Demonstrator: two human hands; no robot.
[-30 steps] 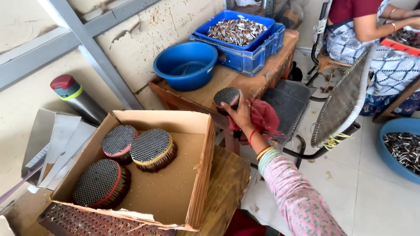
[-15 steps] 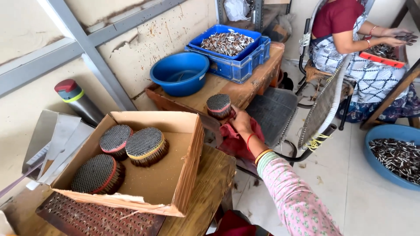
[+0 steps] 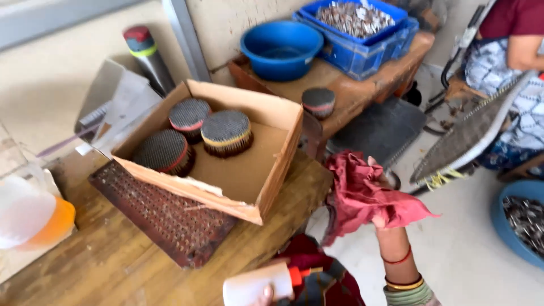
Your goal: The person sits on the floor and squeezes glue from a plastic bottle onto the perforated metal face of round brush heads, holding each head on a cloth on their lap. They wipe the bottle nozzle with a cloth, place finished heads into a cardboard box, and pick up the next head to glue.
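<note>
Right hand (image 3: 381, 199) bunched around red cloth (image 3: 365, 195), held off the wooden table (image 3: 113, 266) edge over pale floor (image 3: 470, 255).
Left hand (image 3: 262, 295) mostly cut off, fingers wrapped on white bottle (image 3: 258, 284) at the near edge. Cardboard box (image 3: 266, 170) with round bundles sits on table; blue basin (image 3: 281, 48) on bench behind; open floor right.

Right wrist (image 3: 399, 266) wears red thread, gold bangles, and a green patterned sleeve.
</note>
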